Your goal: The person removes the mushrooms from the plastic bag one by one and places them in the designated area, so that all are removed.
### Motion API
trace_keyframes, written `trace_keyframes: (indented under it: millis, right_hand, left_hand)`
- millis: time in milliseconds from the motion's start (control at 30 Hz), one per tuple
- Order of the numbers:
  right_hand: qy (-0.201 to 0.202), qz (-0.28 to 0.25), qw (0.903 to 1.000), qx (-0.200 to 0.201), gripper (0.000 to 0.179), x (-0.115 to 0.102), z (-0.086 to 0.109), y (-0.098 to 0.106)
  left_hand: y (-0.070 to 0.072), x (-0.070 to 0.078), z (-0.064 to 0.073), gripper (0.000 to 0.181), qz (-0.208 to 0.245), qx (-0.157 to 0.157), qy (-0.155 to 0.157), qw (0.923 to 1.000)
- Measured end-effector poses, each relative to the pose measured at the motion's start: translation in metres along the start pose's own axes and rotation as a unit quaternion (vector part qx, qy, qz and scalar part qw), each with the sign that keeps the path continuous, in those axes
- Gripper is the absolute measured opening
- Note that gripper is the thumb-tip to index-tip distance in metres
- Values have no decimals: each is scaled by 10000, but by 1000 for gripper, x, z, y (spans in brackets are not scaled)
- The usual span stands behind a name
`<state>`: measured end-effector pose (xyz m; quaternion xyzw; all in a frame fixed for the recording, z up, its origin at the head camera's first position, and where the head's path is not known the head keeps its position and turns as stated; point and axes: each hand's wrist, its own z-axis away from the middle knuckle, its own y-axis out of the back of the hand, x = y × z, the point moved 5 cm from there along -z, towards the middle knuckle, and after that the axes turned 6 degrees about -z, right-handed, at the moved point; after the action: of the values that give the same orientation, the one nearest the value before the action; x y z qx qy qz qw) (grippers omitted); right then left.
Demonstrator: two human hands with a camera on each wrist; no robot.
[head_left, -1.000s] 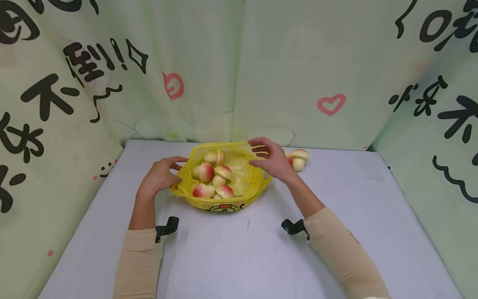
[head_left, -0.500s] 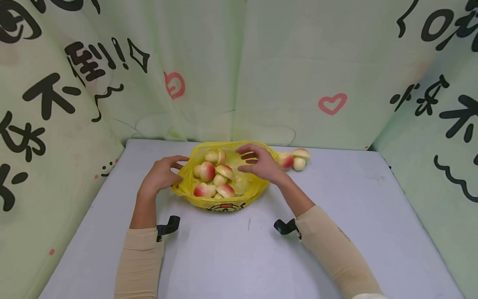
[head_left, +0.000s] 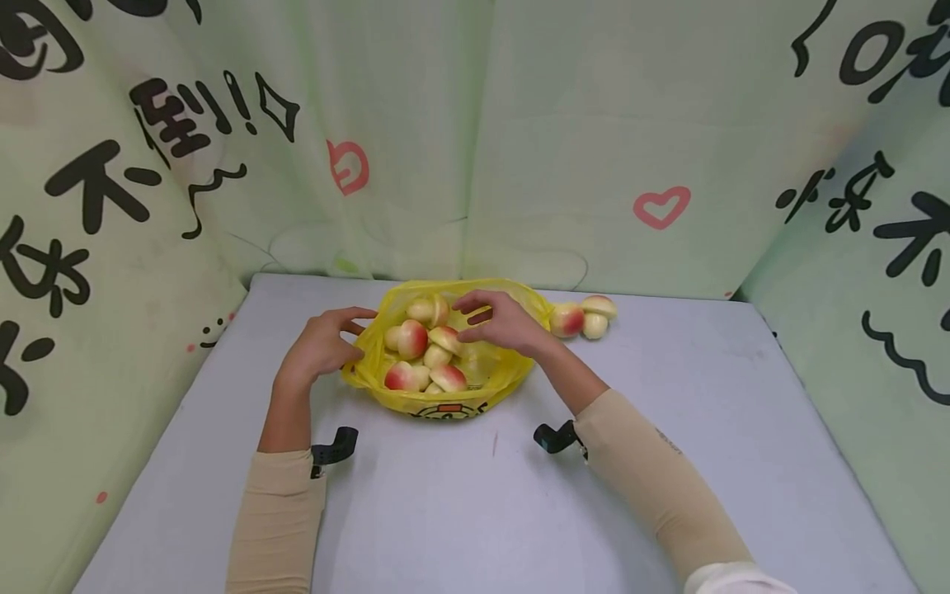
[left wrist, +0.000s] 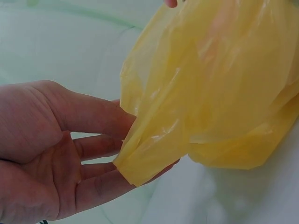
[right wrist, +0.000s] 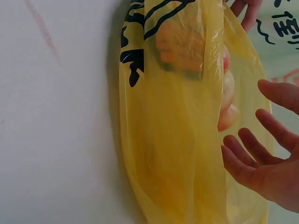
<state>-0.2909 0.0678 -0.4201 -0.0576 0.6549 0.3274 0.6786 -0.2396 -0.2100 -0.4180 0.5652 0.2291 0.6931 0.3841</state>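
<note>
A yellow plastic bag (head_left: 493,375) lies with its mouth spread wide near the table's back edge. Inside it sit several mushrooms (head_left: 411,340) with pinkish-red caps and cream stems, mostly towards the left. My left hand (head_left: 319,346) holds the bag's left rim, the plastic caught between thumb and fingers in the left wrist view. My right hand (head_left: 508,320) hovers over the bag mouth, its fingers spread and slightly bent close to the mushrooms. From the right wrist view, the right fingers (right wrist: 243,179) hold nothing.
More mushrooms (head_left: 596,318) lie on the table just right of the bag. The white table (head_left: 475,511) reaches towards the person. Pale green curtains (head_left: 549,148) with black writing and red hearts stand behind and at both sides.
My right hand has moved left from the bag's right rim to over the mushrooms inside, uncovering the mushrooms outside. The left hand stays at the left rim.
</note>
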Motion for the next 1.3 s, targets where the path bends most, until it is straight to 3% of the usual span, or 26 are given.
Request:
trace_keyframes:
  millis: [333, 633, 1300]
  right_hand:
    - [-491, 229, 9982, -255, 56, -4, -10, -8]
    - [-410, 481, 9965, -545, 54, 2, -18, -20]
    - [-311, 963, 9935, -516, 52, 1, -21, -36]
  left_hand:
    - [0, -2, -2, 67, -22, 0, -20, 10000]
    - [0, 0, -1, 67, -31, 2, -45, 10000]
    - [1, 3, 2, 67, 19, -24, 33, 10000]
